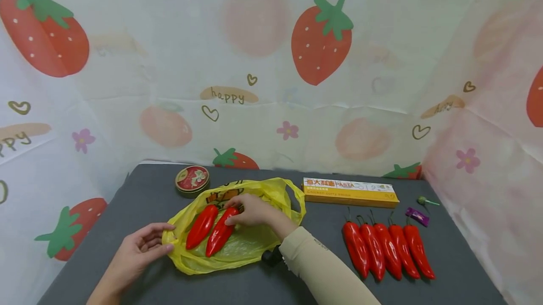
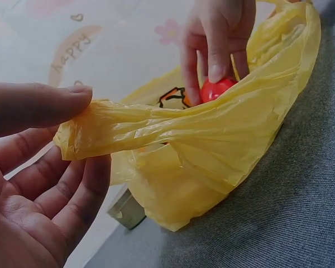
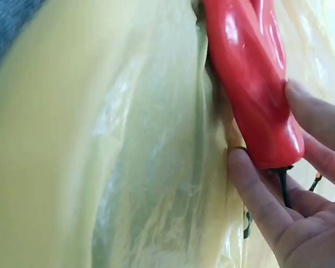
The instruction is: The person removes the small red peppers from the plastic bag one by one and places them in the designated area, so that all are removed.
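A yellow plastic bag lies spread on the dark table, with two red chili peppers side by side on its left part. My left hand pinches the bag's left edge between thumb and fingers; the left wrist view shows the gathered plastic there. With my right hand I hold the stem end of the right-hand chili pepper. In the right wrist view, thumb and fingers stand around the thick end of that red pepper, its dark stem pointing to the palm. The other chili pepper lies just left of it.
Several red chili peppers lie in a row at the right. Behind them are a yellow pasta box, a purple packet and a small green-stemmed item. A round red-lidded tin stands behind the bag.
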Motion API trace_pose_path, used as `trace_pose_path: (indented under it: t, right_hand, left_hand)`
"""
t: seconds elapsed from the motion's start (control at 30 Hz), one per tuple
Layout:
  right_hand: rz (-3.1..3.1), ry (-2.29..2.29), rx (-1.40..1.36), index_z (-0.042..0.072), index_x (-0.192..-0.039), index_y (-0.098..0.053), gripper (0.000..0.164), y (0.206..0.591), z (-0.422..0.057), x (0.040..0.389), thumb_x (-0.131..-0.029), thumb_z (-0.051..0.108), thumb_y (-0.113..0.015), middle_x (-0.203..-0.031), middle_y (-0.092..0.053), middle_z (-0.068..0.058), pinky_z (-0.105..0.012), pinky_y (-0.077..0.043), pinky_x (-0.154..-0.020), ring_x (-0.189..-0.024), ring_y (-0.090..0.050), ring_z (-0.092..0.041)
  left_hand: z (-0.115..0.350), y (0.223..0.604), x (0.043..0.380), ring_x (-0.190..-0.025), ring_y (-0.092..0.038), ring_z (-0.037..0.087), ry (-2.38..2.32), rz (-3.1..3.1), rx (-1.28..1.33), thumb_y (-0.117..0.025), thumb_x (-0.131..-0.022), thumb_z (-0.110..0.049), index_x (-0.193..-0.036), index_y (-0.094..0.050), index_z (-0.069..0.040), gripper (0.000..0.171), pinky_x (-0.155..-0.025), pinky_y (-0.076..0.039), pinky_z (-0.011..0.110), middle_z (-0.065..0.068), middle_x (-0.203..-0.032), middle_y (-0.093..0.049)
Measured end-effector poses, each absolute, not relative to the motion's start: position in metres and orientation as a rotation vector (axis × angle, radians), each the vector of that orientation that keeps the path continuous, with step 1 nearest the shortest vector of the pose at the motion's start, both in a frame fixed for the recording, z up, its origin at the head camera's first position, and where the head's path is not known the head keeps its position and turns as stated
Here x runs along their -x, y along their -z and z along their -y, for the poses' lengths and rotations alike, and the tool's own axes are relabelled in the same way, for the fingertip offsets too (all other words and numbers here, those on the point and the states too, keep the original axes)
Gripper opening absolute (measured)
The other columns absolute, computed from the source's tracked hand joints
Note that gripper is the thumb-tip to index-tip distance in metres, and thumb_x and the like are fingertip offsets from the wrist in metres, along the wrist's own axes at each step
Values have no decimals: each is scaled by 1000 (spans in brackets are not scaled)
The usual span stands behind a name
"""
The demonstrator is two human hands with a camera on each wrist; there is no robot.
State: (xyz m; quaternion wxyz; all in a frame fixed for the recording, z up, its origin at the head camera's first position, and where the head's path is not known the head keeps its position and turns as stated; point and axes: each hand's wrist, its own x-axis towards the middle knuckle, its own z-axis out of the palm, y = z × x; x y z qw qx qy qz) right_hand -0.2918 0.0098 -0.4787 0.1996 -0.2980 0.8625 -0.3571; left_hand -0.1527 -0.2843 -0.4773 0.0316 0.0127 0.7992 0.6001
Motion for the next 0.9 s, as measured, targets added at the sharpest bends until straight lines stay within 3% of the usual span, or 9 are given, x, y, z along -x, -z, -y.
trace_pose_path:
  t: [0.27,0.47,0.7,0.9]
  right_hand:
    - [-2412,1213,786,13,-118,-75,23,471,-17,286,-98,22,-69,-118,-70,-1,-25,-54,-70,-90,-64,-11]
    - [-2420,1365,673,14,-123,-71,39,454,-27,277,-89,30,-79,-117,-70,-2,-31,-57,-81,-100,-68,-16]
    - [-2214,1622,566,16,-112,-72,26,442,-46,267,-90,28,-79,-115,-67,-4,-46,-58,-91,-105,-67,-23]
    - [-2080,1782,460,13,-128,-65,41,434,-67,260,-91,27,-77,-124,-67,-11,-44,-60,-87,-104,-70,-23]
  left_hand:
    - [283,474,151,-92,-66,10,-1832,-2485,-62,-73,-93,-14,-132,-59,4,45,-78,-58,22,6,-113,-69]
    - [284,474,151,-92,-66,10,-1837,-2471,-51,-73,-94,-14,-132,-59,4,45,-78,-59,23,5,-114,-69]
    - [285,475,151,-92,-66,10,-1857,-2473,-67,-73,-94,-13,-132,-58,5,45,-78,-59,22,-1,-112,-69]
    - [285,477,151,-92,-66,9,-1873,-2484,-97,-73,-94,-12,-132,-58,5,44,-78,-58,21,-6,-112,-69]
